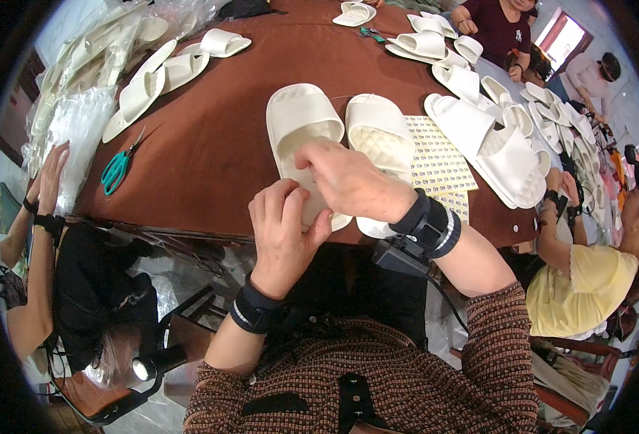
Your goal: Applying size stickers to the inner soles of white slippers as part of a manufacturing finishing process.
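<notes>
A white slipper [306,101] lies on the brown-covered table with its heel toward me. My left hand [282,220] is over its near left side, fingers curled and thumb bent inward. From the right, my right hand [359,179] reaches over the same slipper's footbed with closed fingers; their tips are hidden, so anything small in them is not visible. Close on the right sits a second white slipper [381,119], partly covered by my right hand and wrist. Sheets of yellowish number stickers [439,155] lie beside and partly under it.
Teal-handled scissors [117,172] lie at left, near white slippers [142,94] and clear plastic bags [74,130]. More white slippers [511,163] pile up on the right. A person's hands [48,177] rest at the left edge; a person in yellow [587,282] sits at right.
</notes>
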A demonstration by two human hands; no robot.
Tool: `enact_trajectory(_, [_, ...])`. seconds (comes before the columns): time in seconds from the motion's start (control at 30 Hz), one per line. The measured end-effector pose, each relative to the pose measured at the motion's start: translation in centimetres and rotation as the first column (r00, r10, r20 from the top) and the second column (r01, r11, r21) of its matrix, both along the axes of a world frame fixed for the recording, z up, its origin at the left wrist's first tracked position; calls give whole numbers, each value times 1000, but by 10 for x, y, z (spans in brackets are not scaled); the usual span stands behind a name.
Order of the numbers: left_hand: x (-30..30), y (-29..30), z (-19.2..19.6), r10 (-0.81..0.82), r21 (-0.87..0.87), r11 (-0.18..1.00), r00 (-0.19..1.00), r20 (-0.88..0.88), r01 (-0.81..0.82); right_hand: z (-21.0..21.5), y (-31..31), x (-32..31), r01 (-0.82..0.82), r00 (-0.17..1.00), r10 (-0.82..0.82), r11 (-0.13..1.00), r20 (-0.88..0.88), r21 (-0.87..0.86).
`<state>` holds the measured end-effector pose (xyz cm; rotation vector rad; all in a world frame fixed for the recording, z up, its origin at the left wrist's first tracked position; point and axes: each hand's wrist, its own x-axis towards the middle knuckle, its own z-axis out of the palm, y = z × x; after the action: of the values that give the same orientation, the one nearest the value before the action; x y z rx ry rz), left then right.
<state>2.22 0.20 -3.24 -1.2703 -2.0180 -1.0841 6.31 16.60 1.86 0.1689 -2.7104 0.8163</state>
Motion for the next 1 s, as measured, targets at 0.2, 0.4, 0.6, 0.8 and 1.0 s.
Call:
enact_trajectory(0.2, [-3, 1, -5, 8, 1, 1000, 1000, -30, -8, -2, 12, -1, -26, 999, 33, 973, 27, -231])
enact_trajectory(0.4, [0, 0, -1, 3, -4, 1000, 1000, 0, -3, 1, 5, 0, -52, 998, 55, 991, 18, -121])
enact_trajectory(0.6, [-3, 1, -4, 1, 1, 1000, 1000, -24, -1, 3, 1, -1, -48, 998, 50, 998, -36, 41])
enact_trajectory(0.8, [-2, 2, -5, 14, 8, 1000, 999, -30, -13, 5, 0, 0, -52, 998, 53, 995, -15, 81])
enact_trajectory(1.0, [-4, 3, -6, 5, 42, 999, 999, -44, -3, 0, 6, 3, -25, 1000, 25, 997, -1, -69])
